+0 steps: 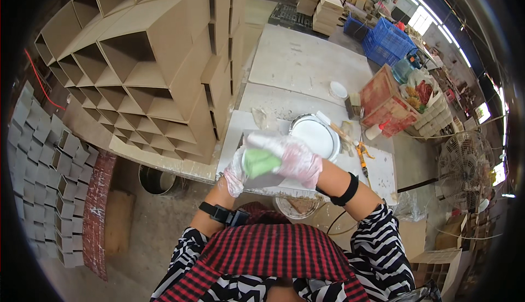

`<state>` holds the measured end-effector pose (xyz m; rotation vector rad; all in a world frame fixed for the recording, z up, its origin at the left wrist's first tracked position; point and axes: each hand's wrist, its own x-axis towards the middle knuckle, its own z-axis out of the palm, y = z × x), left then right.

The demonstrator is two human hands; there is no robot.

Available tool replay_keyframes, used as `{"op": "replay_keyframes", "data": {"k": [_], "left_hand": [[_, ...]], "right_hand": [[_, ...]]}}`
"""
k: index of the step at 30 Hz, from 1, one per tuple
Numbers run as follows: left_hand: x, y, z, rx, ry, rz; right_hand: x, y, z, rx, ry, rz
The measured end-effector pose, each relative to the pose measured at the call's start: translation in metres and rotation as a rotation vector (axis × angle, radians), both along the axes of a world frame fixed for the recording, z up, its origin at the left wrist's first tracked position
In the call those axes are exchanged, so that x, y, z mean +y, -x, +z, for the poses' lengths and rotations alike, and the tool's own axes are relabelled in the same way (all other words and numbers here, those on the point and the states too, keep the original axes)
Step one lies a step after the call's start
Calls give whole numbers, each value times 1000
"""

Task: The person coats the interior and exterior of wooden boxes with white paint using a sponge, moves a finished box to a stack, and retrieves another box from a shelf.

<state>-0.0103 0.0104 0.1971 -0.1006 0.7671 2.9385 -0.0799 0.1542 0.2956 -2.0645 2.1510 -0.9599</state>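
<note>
Fingers of both hands are blurred, so I cannot tell how they close. Between the left hand [235,177] and the right hand [297,161] is a green piece [261,163]; a white-filled pot [313,133] stands just beside, probably for easy reach.

Boxes [172,45]: matt cardboard. Paint [311,137]: smooth. Gloves [302,166]: thin, crinkled plastic. Apron [279,250]: checked cloth. Crate [385,42]: plastic.

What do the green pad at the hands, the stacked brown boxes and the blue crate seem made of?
Green pad: perhaps sponge or cloth, soft-looking; blur leaves it open.
Brown boxes: probably cardboard or fibreboard, matte, judging by plain tan faces and thin walls.
Blue crate: likely moulded plastic, given its even colour and lattice sides.
</note>
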Motion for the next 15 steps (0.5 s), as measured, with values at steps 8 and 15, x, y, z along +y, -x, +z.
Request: {"op": "replay_keyframes", "data": {"k": [8,15], "left_hand": [[16,-3,1,112,432,-59],[-1,-8,6,126,531,-43]], "right_hand": [[-20,55,-19,126,-51,-294],[-11,-8,9,156,-393,-77]]}}
